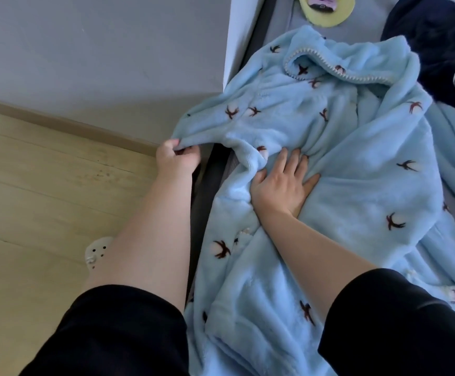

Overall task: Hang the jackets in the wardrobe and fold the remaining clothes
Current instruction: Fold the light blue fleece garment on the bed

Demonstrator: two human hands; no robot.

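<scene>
Where the grey bed (362,21) meets the wooden floor (44,185), a light blue fleece robe (343,164) lies spread lengthwise over the bedding, its plush fabric dotted with small dark bird motifs and its hood, edged in pale stitching, bunched toward the far end. The left hand (178,156) reaches out past the bed's edge and pinches a corner of the robe between curled fingers and thumb, lifting that part of the cloth slightly off the mattress side. The right hand (286,183) lies flat on the middle of the robe with its fingers spread, pressing the fabric down just beside a rumpled fold. Both forearms are bare, with black sleeves (394,321) pushed up near the elbows. A dark navy garment (438,50) sits on the bed beyond the robe, at the far right, touching its hood. A yellow and pink item (326,8) rests on the bed past the hood, partly cut off by the frame. A white perforated shoe (96,252) shows on the floor beneath the left arm.
</scene>
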